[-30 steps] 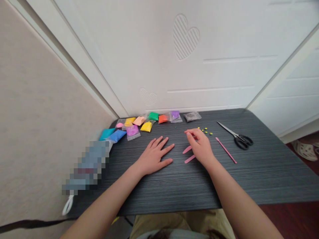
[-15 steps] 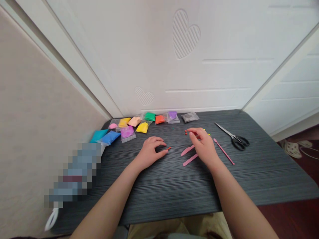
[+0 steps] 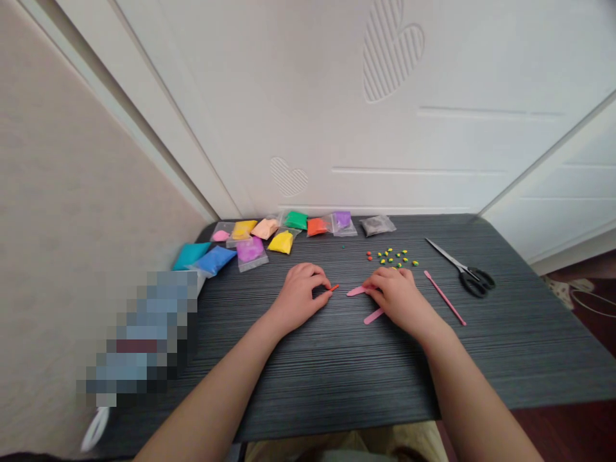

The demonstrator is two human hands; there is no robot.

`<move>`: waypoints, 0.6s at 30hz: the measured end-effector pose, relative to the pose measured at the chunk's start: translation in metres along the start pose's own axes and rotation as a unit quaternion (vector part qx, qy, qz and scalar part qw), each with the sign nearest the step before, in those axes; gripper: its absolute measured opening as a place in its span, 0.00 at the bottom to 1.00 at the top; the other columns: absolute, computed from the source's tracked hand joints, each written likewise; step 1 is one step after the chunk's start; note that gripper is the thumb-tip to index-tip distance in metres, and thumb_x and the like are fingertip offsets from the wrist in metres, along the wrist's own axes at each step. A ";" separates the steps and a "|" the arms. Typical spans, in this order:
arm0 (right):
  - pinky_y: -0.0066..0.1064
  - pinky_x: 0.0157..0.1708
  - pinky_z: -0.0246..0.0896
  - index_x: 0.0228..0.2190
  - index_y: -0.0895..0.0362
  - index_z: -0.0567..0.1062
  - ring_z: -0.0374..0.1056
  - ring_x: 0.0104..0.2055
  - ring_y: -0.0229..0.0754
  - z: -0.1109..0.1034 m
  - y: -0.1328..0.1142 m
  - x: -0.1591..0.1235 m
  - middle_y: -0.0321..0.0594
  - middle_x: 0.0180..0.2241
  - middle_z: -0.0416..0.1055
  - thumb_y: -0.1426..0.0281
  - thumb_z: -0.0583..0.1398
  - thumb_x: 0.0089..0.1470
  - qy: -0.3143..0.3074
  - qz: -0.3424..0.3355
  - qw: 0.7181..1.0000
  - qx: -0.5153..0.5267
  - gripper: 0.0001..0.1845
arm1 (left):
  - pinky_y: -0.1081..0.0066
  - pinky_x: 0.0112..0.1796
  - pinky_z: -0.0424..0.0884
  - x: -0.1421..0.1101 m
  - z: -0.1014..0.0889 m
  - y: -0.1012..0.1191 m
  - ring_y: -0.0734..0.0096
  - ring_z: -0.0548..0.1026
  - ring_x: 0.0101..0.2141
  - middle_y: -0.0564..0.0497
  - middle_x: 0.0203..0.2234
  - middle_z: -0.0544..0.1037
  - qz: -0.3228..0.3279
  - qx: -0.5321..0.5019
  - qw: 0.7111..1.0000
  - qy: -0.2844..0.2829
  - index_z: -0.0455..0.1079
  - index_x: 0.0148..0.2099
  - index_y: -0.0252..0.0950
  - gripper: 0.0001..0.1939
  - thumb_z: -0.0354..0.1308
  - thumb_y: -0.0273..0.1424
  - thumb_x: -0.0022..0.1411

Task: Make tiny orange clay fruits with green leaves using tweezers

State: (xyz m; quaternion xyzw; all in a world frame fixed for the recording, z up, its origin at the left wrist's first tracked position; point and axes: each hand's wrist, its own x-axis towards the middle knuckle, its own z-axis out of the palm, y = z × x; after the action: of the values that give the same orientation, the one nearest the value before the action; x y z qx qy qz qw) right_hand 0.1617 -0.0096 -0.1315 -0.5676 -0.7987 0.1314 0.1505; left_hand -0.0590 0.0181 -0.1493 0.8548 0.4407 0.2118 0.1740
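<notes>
One orange strip [image 3: 335, 287], thin and short: at the dark table [image 3: 312, 378] top, one end pinched between thumb and fingertips of the left hand [image 3: 301, 298]; free end pointing right and slightly away from the person. Nearer hand: the left, in contact

One pink flat tool [image 3: 357, 291]: under the right hand [image 3: 397, 295], whose fingers are bunched over it and seem to pinch it, though the knuckles hide the exact grip. Long axis roughly left to right, tip facing left. Tip and free end of the strip: just beside each other, apart by a narrow gap, the tip slightly nearer the person

One second pink tool [image 3: 373, 316]: nearer the person, partly beneath the right hand

Two orange pellets [image 3: 369, 258], several yellow-and-green pieces [image 3: 415, 263]: beyond the right hand

One pink rod [image 3: 445, 298], one pair of scissors [image 3: 462, 268]: right of that hand
</notes>
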 end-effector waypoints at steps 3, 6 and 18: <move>0.35 0.43 0.44 0.30 0.52 0.72 0.62 0.39 0.39 0.003 -0.011 0.003 0.36 0.32 0.69 0.69 0.52 0.54 0.008 -0.014 1.000 -0.012 0.09 | 0.63 0.46 0.58 0.000 0.001 0.000 0.67 0.65 0.41 0.52 0.35 0.70 -0.002 -0.003 1.000 0.008 0.70 0.33 0.41 0.05 0.53 0.32 0.54; 0.32 0.41 0.48 0.33 0.54 0.69 0.62 0.40 0.39 0.002 -0.017 0.004 0.38 0.35 0.69 0.69 0.49 0.56 0.034 -0.005 0.999 -0.018 0.10 | 0.63 0.44 0.60 -0.001 0.001 0.003 0.67 0.65 0.41 0.52 0.35 0.70 -0.013 -0.008 1.000 0.025 0.70 0.33 0.40 0.06 0.52 0.32 0.55; 0.27 0.30 0.54 0.36 0.55 0.65 0.67 0.33 0.38 0.015 -0.032 0.000 0.38 0.34 0.70 0.70 0.47 0.56 0.042 0.005 0.998 -0.046 0.09 | 0.62 0.42 0.61 -0.003 0.011 0.014 0.66 0.65 0.40 0.51 0.33 0.71 -0.039 0.014 0.998 0.055 0.70 0.33 0.39 0.07 0.52 0.35 0.55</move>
State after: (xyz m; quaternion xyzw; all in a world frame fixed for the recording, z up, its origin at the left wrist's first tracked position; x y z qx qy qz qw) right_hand 0.1278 -0.0201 -0.1329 -0.5830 -0.7940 0.0716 0.1570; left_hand -0.0456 0.0068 -0.1522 0.8264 0.4854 0.2452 0.1458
